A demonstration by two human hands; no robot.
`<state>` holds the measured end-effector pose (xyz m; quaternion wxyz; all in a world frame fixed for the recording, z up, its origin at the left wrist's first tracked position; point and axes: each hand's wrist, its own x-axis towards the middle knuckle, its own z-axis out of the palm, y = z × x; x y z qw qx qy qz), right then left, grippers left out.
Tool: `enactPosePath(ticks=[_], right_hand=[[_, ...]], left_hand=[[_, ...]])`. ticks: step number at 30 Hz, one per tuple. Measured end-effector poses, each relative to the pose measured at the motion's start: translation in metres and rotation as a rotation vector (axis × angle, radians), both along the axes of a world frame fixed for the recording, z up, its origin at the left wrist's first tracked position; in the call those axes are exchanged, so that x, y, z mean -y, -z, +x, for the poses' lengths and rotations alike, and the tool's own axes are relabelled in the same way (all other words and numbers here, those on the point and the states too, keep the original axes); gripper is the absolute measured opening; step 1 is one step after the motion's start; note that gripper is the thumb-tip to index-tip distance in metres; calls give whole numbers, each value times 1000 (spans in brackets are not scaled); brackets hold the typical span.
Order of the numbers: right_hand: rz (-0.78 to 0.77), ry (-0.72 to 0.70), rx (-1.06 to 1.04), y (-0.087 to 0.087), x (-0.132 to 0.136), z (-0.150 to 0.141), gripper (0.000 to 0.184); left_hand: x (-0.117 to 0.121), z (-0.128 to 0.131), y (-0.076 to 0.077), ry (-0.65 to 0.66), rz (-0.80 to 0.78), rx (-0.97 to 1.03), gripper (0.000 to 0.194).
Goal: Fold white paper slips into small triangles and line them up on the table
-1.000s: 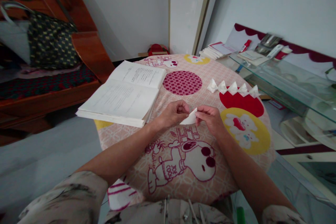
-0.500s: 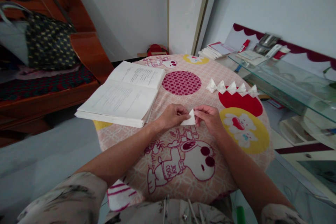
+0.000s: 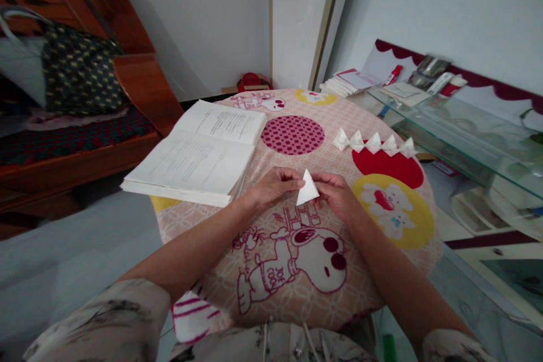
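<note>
A small folded paper triangle (image 3: 307, 189), white with its tip pointing up, is held between both hands just above the table. My left hand (image 3: 278, 185) pinches its left edge between thumb and fingers. On the other side, my right hand (image 3: 335, 192) grips the right edge, its fingers partly behind the paper. Beyond the hands to the right, a row of several folded white paper pieces (image 3: 374, 143) with pointed tops lies on the tablecloth. An open book (image 3: 199, 153) of printed pages rests left of my left hand.
A patterned cloth covers the round table (image 3: 271, 305). Along the right side stands a glass shelf (image 3: 466, 130) holding a red-capped item, a cup and papers. A stack of booklets (image 3: 345, 83) sits at the back right. A wooden bench (image 3: 139, 85) with a dark bag (image 3: 78, 70) is at left.
The paper triangle has turned and risen slightly between my fingers, showing a fuller triangular face. My hands remain almost in place; the book and the row of folded pieces have not moved.
</note>
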<state>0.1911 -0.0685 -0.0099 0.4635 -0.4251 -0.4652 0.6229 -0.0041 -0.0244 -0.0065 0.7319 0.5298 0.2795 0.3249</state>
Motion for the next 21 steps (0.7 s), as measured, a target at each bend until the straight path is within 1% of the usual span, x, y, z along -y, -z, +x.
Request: enactPosePath(ticks=[3, 7, 14, 18, 21], right_hand=[[-4, -14, -20, 0, 0, -2, 29], [-18, -25, -33, -1, 0, -2, 33], [-96, -27, -149, 3, -1, 2, 31], [-130, -48, -205, 3, -2, 3, 29], [-136, -59, -222, 2, -2, 3, 37]], left_hand=[[1, 0, -1, -1, 11, -38, 32], [0, -1, 0, -18, 22, -58, 32], [-4, -1, 4, 65, 5, -17, 37], [-6, 0, 7, 100, -50, -7, 41], [-6, 0, 8, 110, -132, 20, 39]])
